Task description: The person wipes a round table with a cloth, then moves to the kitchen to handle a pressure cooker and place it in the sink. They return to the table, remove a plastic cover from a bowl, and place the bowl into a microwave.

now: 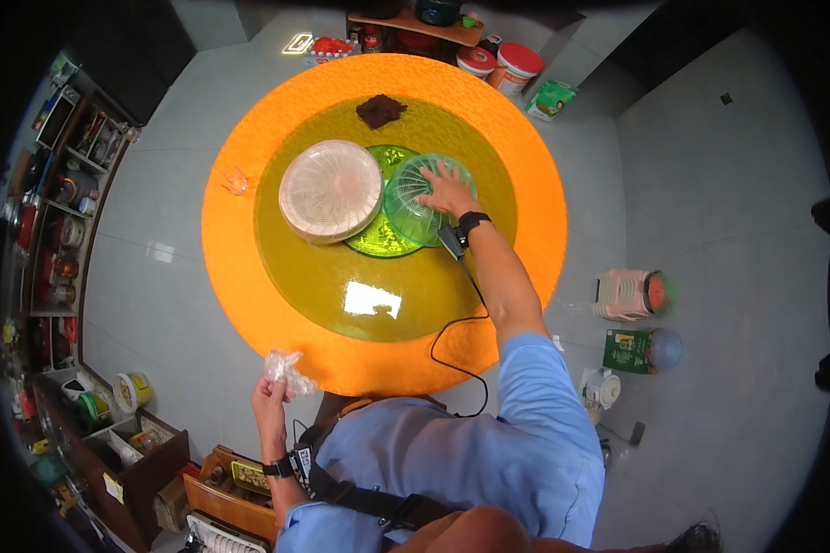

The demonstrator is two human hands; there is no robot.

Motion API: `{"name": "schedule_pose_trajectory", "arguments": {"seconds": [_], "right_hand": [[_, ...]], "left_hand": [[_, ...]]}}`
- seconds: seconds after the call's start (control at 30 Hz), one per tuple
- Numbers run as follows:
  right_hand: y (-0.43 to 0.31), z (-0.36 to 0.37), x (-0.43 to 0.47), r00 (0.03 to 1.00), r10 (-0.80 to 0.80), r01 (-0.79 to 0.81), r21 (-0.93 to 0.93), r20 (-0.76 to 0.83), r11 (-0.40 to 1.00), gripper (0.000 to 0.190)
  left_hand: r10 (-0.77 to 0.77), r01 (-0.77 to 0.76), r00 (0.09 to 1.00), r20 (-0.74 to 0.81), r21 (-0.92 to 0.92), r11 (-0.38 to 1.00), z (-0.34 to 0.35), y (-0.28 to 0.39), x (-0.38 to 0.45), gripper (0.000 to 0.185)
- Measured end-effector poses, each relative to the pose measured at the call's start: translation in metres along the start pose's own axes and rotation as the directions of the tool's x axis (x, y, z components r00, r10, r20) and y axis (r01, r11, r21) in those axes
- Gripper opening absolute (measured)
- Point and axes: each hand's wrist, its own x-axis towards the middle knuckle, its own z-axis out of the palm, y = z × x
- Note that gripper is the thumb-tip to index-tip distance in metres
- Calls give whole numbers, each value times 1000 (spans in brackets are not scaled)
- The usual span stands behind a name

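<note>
My left hand (274,392) pinches a crumpled piece of clear plastic film (289,368) near the table's front left edge. Stretched out over the table, my right hand (447,188) has its fingers spread on the translucent green plastic basket (409,214), whose ribbed side shows. Left of that basket is a larger round, pale pink ribbed plastic basket or cover (330,190). Both overlap the green patterned centre (380,240) of a round glass turntable (318,290). Whether anything lies beneath them cannot be seen.
An orange cloth covers the round table (232,276). On it are a clear glass (235,181) at the left and a dark brown cloth (380,111) at the back. A black cable (437,352) hangs from my right wrist. Shelves (69,207) line the left; a pink stool (626,295) stands right.
</note>
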Motion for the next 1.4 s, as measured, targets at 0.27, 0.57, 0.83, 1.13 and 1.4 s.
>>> {"name": "schedule_pose_trajectory", "arguments": {"seconds": [0.27,0.57,0.83,1.13,1.4], "right_hand": [[-28,48,-108,999,-18,18,0,-34,1000,84],[-46,74,-178,963,-171,186,53,-208,981,66],[-42,82,-180,880,-248,288,40,-406,957,42],[-40,20,-196,844,-238,247,-46,-480,968,39],[60,-88,-109,753,-100,121,-13,-651,993,38]], "left_hand": [[15,-24,991,136,64,998,2,22,30,10],[30,-39,954,297,25,999,-5,26,49,13],[-15,15,953,303,5,1000,-24,20,63,9],[0,-14,923,385,33,999,-28,14,73,10],[-14,6,948,319,26,1000,32,12,33,18]]}}
